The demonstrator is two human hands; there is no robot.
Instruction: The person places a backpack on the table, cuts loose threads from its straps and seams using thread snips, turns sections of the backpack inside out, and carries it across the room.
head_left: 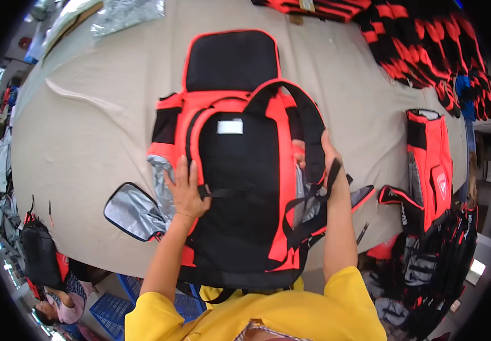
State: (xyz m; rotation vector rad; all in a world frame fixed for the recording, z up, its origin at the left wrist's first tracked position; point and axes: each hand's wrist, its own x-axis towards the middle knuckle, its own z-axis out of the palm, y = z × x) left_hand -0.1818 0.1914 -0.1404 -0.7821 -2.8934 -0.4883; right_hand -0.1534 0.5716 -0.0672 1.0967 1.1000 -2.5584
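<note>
A black and red-orange backpack [239,170] with silver side panels lies on the cloth-covered table, back panel up and top flap [231,59] spread out away from me. My left hand [187,190] rests on its left edge with fingers spread, beside the left shoulder strap [195,136]. On the other side, the right shoulder strap [315,139] arches up from the bag. My right hand [330,152] is curled around this strap, its fingertips showing between strap and bag; part of the hand is hidden. A silver-lined side flap [134,211] hangs open at the left.
More red and black bags [421,42] are piled at the far right. A red-orange bag piece [430,165] lies at the right edge, above stacked black bags [435,267]. Clear plastic [126,16] lies at the far left. Another person [61,304] is at lower left, near blue crates [112,310].
</note>
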